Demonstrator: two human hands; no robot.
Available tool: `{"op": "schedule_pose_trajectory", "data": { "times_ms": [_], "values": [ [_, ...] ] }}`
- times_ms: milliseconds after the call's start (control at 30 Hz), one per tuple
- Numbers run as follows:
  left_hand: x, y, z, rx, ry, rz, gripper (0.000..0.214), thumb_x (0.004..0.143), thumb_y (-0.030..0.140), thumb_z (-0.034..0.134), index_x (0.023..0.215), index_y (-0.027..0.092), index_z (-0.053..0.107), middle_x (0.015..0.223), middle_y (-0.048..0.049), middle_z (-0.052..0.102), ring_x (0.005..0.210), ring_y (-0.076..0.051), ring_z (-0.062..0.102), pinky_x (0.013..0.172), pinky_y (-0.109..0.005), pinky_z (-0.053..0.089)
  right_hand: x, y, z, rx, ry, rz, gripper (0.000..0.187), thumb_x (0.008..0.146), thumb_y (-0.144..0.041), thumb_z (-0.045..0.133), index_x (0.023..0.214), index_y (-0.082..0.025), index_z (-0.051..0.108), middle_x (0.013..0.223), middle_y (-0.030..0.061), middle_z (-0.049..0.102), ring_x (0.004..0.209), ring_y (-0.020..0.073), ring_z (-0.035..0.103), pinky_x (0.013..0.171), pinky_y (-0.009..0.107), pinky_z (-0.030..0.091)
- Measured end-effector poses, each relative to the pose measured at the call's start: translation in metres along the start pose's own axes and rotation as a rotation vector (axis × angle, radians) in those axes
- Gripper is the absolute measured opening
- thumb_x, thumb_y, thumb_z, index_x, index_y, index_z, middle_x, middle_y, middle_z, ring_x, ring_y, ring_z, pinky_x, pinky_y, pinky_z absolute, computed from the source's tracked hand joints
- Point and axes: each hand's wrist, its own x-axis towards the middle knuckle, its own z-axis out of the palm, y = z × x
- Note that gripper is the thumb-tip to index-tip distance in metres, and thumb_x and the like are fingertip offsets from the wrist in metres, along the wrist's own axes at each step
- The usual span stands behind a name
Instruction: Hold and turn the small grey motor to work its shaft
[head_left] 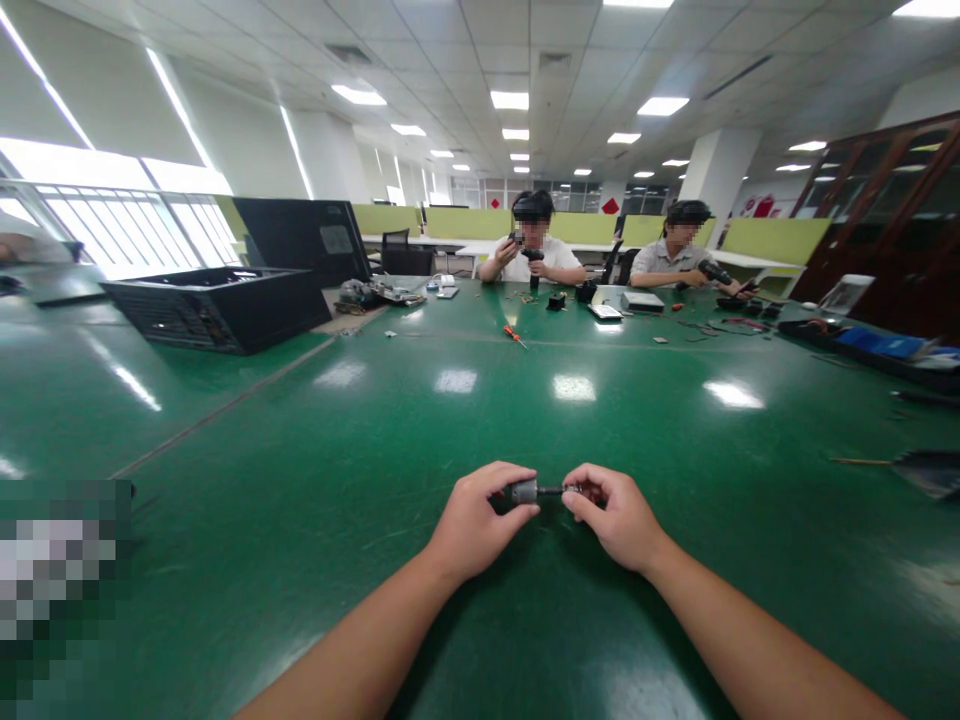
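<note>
Just above the green tabletop, my left hand [476,520] is closed round what looks like a small electric motor [525,491], a grey metal cylinder. Its far left end is hidden by my fingers, where a bit of red shows. A thin dark shaft [550,491] runs from the cylinder to the right. My right hand [619,515] pinches the far end of that shaft with thumb and fingers, where a small metal part partly shows. The two hands are a short gap apart, with the shaft bridging them.
An orange screwdriver [514,336] lies beyond my hands on the green table [405,420]. A black computer case [225,310] stands far left, near loose parts [379,292]. Two people sit opposite, each holding a tool. At the right are a black tray [870,345] and a pointed dark object [934,472].
</note>
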Motion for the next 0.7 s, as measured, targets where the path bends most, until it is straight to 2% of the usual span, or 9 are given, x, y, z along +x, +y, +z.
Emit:
{"op": "schedule_pose_trajectory", "data": {
  "times_ms": [200, 267, 333, 433, 500, 600, 700],
  "values": [
    [0.000, 0.000, 0.000, 0.006, 0.006, -0.017, 0.029, 0.077, 0.019, 0.073, 0.105, 0.022, 0.068, 0.099, -0.0041, 0.069, 0.092, -0.019, 0.063, 0.083, -0.032, 0.049, 0.001, 0.001, -0.002, 0.093, 0.009, 0.034, 0.016, 0.082, -0.032, 0.062, 0.084, -0.016, 0.063, 0.059, -0.0012, 0.057, 0.055, 0.0140, 0.052, 0.055, 0.026, 0.039],
    [0.000, -0.001, -0.001, 0.010, 0.019, -0.035, 0.029, 0.077, 0.020, 0.073, 0.105, 0.023, 0.068, 0.100, -0.0039, 0.069, 0.092, -0.020, 0.063, 0.084, -0.032, 0.049, 0.004, 0.003, -0.003, 0.230, 0.039, 0.068, 0.020, 0.082, -0.036, 0.063, 0.081, -0.016, 0.062, 0.060, -0.0007, 0.057, 0.053, 0.0137, 0.052, 0.054, 0.026, 0.039],
    [0.001, -0.003, -0.001, 0.037, 0.065, -0.061, 0.029, 0.076, 0.023, 0.074, 0.105, 0.023, 0.068, 0.100, -0.0044, 0.069, 0.094, -0.021, 0.063, 0.085, -0.034, 0.049, 0.009, 0.006, -0.004, 0.437, 0.126, 0.112, 0.027, 0.082, -0.043, 0.062, 0.076, -0.017, 0.059, 0.061, 0.0001, 0.057, 0.051, 0.0133, 0.051, 0.051, 0.027, 0.039],
    [0.003, -0.008, -0.002, 0.045, 0.121, -0.148, 0.029, 0.077, 0.031, 0.072, 0.104, 0.021, 0.068, 0.098, -0.0053, 0.069, 0.092, -0.022, 0.063, 0.087, -0.037, 0.050, 0.016, 0.010, -0.006, 0.694, 0.261, 0.190, 0.039, 0.085, -0.054, 0.055, 0.068, -0.019, 0.052, 0.054, -0.0021, 0.048, 0.043, 0.0120, 0.042, 0.042, 0.026, 0.032],
    [0.007, -0.011, -0.001, -0.064, 0.123, -0.239, 0.034, 0.079, 0.036, 0.068, 0.109, 0.018, 0.065, 0.100, -0.0066, 0.069, 0.091, -0.022, 0.065, 0.087, -0.038, 0.051, 0.019, 0.012, -0.007, 0.768, 0.248, 0.218, 0.045, 0.085, -0.059, 0.052, 0.062, -0.021, 0.045, 0.049, -0.0041, 0.041, 0.039, 0.0105, 0.036, 0.040, 0.026, 0.027],
    [0.010, -0.007, -0.006, -0.310, 0.168, -0.379, 0.052, 0.081, 0.040, 0.064, 0.125, 0.014, 0.055, 0.114, -0.0109, 0.067, 0.104, -0.023, 0.065, 0.099, -0.041, 0.048, 0.021, 0.013, -0.006, 0.791, 0.203, 0.209, 0.050, 0.086, -0.062, 0.051, 0.059, -0.021, 0.039, 0.048, -0.0051, 0.038, 0.037, 0.0094, 0.035, 0.039, 0.025, 0.025],
    [0.000, 0.007, -0.029, -0.391, 0.185, -0.466, 0.058, 0.078, 0.046, 0.068, 0.124, 0.013, 0.055, 0.117, -0.0128, 0.067, 0.112, -0.025, 0.062, 0.107, -0.043, 0.043, 0.023, 0.013, -0.005, 0.789, 0.197, 0.196, 0.048, 0.082, -0.062, 0.056, 0.062, -0.020, 0.044, 0.050, -0.0049, 0.042, 0.039, 0.0096, 0.039, 0.041, 0.025, 0.028]
  ]
}}
